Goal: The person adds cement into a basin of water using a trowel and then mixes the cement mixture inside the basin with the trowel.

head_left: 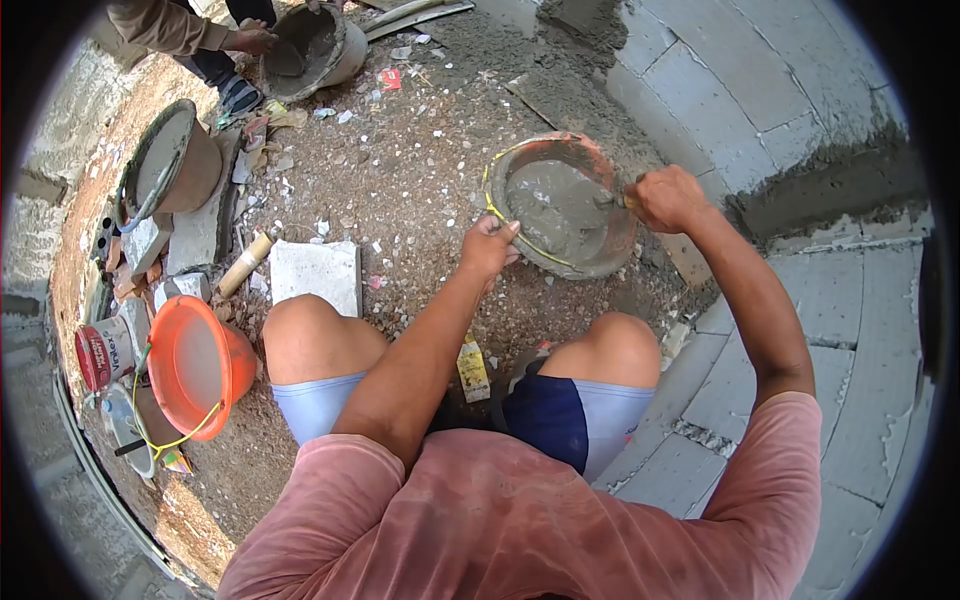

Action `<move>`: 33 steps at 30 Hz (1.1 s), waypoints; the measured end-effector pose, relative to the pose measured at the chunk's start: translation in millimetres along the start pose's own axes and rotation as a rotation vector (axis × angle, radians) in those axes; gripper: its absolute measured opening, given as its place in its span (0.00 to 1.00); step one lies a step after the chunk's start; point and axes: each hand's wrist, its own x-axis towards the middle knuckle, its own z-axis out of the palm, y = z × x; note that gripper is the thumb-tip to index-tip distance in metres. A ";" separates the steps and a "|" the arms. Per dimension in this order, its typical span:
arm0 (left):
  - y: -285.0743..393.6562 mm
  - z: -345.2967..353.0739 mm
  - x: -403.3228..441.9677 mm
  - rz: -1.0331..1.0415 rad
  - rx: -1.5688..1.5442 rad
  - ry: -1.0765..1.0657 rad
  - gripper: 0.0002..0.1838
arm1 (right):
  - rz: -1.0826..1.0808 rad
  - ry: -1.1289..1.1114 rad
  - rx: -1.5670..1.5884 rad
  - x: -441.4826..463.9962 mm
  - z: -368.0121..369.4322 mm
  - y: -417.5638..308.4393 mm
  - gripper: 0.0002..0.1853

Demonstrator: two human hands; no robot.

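Observation:
In front of my knees a bucket (622, 232), orange under smeared grey, holds wet grey mortar (555, 205). A yellow handle (488, 190) lies along its left rim. My left hand (488, 246) is closed on the near-left rim, thumb on top, by that handle. At the right side, my right hand (668, 199) wraps round the handle of a trowel (606, 201). The trowel's blade is hidden, apparently down in the mortar.
Block walls (730, 85) rise at right. Left stand an orange bucket (240, 365) of cloudy liquid, a mortar bucket (195, 175) and a paint tub (105, 352). A white block (315, 275) lies near my knee. Upper left, another person's hand (250, 40) works at a bucket (345, 55).

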 end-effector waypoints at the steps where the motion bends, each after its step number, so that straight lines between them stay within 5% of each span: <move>1: 0.5 1.2 -0.8 0.000 -0.004 0.005 0.15 | 0.018 0.075 -0.061 9.9 3.5 7.6 0.08; 3: 5.6 2.6 -5.0 -0.005 0.001 0.005 0.15 | 0.075 0.234 -0.180 35.5 13.6 24.6 0.07; 8: 6.6 3.4 -9.6 -0.013 0.004 0.027 0.15 | -0.261 0.574 -0.555 106.7 48.0 -31.7 0.09; 11: 0.0 0.2 -4.4 -0.028 0.034 0.025 0.13 | -0.370 0.478 -0.767 91.6 25.6 -75.0 0.08; 17: -3.9 1.5 -5.3 0.007 0.009 0.019 0.08 | -0.553 0.413 -0.445 55.9 17.2 -36.6 0.09; 21: 0.0 1.4 -8.3 0.009 0.001 0.008 0.10 | -0.358 0.342 -0.359 44.4 -43.0 15.7 0.08; 24: 4.5 3.5 -9.6 0.010 0.004 0.009 0.10 | -0.120 0.418 -0.562 71.0 -12.8 23.9 0.08; 27: -0.2 1.9 -2.7 -0.023 0.044 0.024 0.10 | -0.048 0.213 -0.633 84.7 41.4 1.5 0.08; 29: -2.5 3.3 -2.5 -0.014 0.019 0.010 0.10 | -0.053 -0.105 -0.417 76.1 51.8 -11.4 0.08; 33: 1.3 3.9 -10.0 -0.023 -0.021 0.016 0.10 | -0.002 -0.198 -0.035 49.9 77.9 -13.9 0.10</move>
